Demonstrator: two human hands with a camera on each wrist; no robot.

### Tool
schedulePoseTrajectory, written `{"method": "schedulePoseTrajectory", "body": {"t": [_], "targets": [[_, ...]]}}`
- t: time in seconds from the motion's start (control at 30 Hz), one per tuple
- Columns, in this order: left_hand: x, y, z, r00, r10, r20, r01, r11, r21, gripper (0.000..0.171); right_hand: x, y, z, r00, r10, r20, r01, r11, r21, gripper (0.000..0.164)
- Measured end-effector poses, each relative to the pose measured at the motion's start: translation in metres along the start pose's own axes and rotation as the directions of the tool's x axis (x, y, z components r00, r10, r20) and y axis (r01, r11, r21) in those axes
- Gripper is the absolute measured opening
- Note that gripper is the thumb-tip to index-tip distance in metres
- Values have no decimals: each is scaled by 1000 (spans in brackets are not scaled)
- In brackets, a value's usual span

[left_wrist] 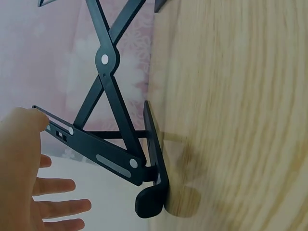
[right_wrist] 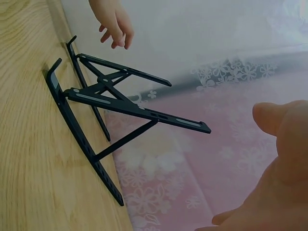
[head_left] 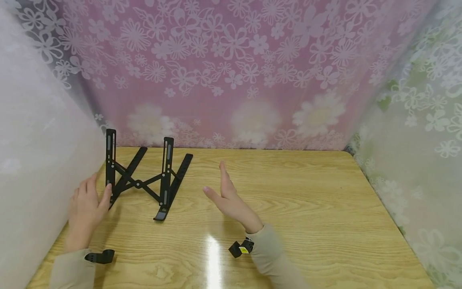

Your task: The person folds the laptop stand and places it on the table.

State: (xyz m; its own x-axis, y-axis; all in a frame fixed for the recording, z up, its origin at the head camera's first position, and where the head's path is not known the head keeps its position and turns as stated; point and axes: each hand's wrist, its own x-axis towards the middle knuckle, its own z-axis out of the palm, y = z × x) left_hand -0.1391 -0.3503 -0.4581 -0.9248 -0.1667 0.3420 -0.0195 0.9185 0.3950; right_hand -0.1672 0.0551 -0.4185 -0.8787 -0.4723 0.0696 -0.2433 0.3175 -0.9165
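A black folding laptop stand [head_left: 138,184] is unfolded on the left part of the table, its crossed bars spread and its two support arms raised. My left hand [head_left: 84,210] is at the stand's left side, fingers extended and thumb near the left arm. In the right wrist view a gap shows between the left hand [right_wrist: 113,21] and the stand [right_wrist: 134,111]. My right hand [head_left: 234,204] is held to the right of the stand, apart from it, with thumb and fingers straight and nothing in them.
The wooden table [head_left: 306,192] extends to the right of the stand. A pink floral curtain [head_left: 223,80] hangs along the back edge. Pale sheets close off the left side [head_left: 43,140] and the right side [head_left: 418,152].
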Motion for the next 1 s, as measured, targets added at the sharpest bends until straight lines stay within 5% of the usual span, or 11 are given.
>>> {"method": "schedulePoseTrajectory", "body": {"t": [0.17,0.53,1.0], "targets": [[4,-9,2,999,-31,24,33,994,-105,66,8,7,16,1000,-1,-12,2,997,82,90],[15,-18,9,994,-49,98,80,934,-348,64,30,19,57,997,-5,-74,22,973,229,86],[24,-22,18,963,-150,222,233,877,-420,69,47,35,109,997,71,-35,-47,887,460,87]]}}
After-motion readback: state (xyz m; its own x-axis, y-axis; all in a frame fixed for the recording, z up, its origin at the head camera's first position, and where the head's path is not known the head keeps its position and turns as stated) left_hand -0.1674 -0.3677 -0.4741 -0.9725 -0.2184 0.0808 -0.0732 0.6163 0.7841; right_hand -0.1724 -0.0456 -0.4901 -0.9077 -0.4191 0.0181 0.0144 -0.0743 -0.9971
